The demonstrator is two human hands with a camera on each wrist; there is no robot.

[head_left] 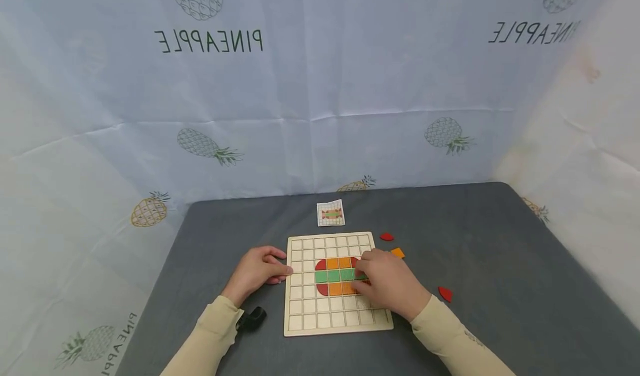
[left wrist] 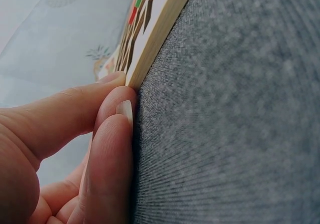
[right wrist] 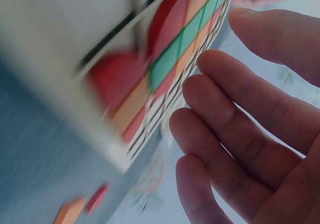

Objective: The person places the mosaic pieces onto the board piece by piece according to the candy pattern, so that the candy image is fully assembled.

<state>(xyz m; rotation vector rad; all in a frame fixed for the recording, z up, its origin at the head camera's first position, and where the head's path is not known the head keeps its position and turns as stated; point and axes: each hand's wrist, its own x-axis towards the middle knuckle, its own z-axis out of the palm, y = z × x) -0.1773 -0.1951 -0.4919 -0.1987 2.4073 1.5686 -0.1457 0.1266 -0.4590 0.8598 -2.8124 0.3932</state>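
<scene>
A pale wooden grid board [head_left: 302,309] lies on the table with coloured flat tiles set in its squares. Green square tiles [head_left: 333,276] form a middle row between rows of orange tiles [head_left: 334,289], with rounded red tiles [head_left: 321,265] at the row ends. My left hand [head_left: 257,270] pinches the board's left edge, thumb on top and fingertips against its side. Over the board's right half hovers my right hand [head_left: 387,281], covering part of the pattern. Its fingers [right wrist: 230,104] are spread and loosely bent in the right wrist view, with nothing between them.
Right of the board lie a loose red tile [head_left: 386,236], an orange tile [head_left: 398,252] and another red tile [head_left: 445,294]. A small pattern card [head_left: 330,214] sits behind the board. A pineapple-print curtain [head_left: 320,87] hangs along the back of the dark table [head_left: 480,242].
</scene>
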